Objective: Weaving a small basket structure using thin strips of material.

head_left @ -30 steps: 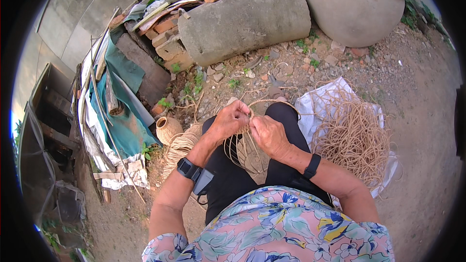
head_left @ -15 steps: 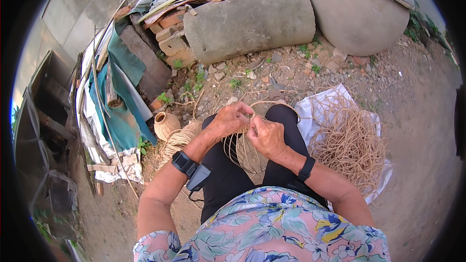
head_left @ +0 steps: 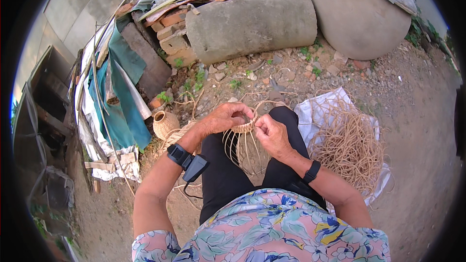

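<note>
Between my knees is a small basket piece (head_left: 244,127) of tan cord, with a tightly woven ring on top and loose strands hanging below. My left hand (head_left: 224,118) grips the ring from the left, thumb and fingers over its rim. Just right of the ring, my right hand (head_left: 273,136) is closed with its fingertips pinched together. Whatever lies in that pinch is too small to make out. A strand of cord (head_left: 267,102) loops out from the far side of the ring toward my right knee.
On the right, a big tangle of tan cord (head_left: 347,145) lies on a white plastic sheet (head_left: 303,111). A woven vase-shaped basket (head_left: 165,124) and coiled cord (head_left: 177,136) sit at my left. Beyond are a concrete cylinder (head_left: 252,26), bricks (head_left: 173,43) and teal sheeting (head_left: 119,82).
My hands have moved apart. The right one has come away from the ring, a little to the right, and more of the woven ring now shows between them.
</note>
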Tool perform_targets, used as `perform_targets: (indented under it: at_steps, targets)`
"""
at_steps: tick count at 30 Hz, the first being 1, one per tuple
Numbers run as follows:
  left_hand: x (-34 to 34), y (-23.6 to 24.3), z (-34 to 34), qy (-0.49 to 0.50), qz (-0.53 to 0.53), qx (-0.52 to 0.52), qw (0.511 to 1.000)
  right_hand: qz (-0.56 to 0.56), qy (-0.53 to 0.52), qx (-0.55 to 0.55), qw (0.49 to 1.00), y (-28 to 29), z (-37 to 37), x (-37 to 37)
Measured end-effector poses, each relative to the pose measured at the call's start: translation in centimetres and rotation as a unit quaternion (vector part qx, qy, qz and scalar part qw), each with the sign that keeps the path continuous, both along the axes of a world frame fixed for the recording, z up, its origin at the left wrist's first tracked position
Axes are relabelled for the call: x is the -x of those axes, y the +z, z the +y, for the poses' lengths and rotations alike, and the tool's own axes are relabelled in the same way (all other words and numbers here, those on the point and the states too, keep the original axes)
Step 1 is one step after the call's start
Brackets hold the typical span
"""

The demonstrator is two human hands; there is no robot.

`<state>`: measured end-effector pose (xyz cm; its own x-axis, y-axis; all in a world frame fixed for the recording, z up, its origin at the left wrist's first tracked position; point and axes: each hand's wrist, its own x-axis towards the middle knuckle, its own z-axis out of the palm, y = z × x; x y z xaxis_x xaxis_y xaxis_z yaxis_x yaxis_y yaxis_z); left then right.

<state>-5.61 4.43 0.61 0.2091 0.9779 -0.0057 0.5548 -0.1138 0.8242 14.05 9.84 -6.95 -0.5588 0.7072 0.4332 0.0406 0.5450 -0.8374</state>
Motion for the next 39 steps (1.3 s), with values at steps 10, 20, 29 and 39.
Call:
perform_targets:
  at_steps: [10, 20, 29, 39]
  targets:
    - [-0.1, 0.3, 1.4, -0.047, 0.146, -0.110, 0.982, -0.004, 0.019, 0.056, 0.998, 0.2, 0.0, -0.9]
    - [-1.1, 0.6, 0.6, 0.014, 0.168, -0.136, 0.976, -0.001, 0.022, 0.049, 0.999, 0.3, 0.0, -1.1]
    - [-2.1, 1.2, -0.5, 0.077, 0.108, -0.030, 0.991, 0.012, 0.035, 0.012, 0.999, 0.5, -0.7, -1.4]
    - [-1.3, 0.6, -0.3, 0.040, -0.054, 0.063, 0.996, -0.001, 0.063, -0.120, 0.991, 1.0, -1.4, -2.4]
